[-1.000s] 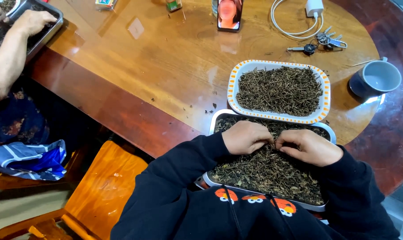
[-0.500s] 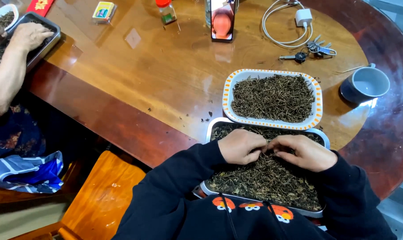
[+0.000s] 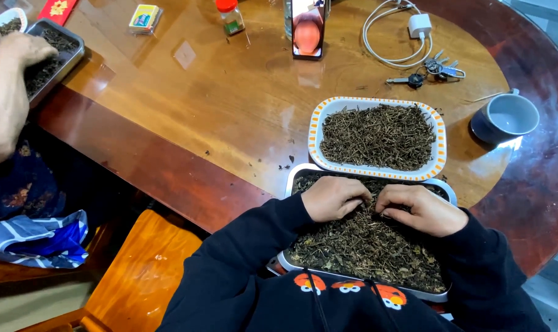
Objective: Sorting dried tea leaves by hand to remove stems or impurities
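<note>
Fingertips of both hands, left hand (image 3: 332, 198) and right hand (image 3: 418, 209), buried in dried leaves (image 3: 365, 246); grip not readable. Near rim of metal tray (image 3: 291, 178) covered by dark sleeves. Co-worker's arm (image 3: 5, 104) cut by left edge; their tray (image 3: 70, 52) partly out of frame. Phone (image 3: 308, 27) top cropped.
</note>
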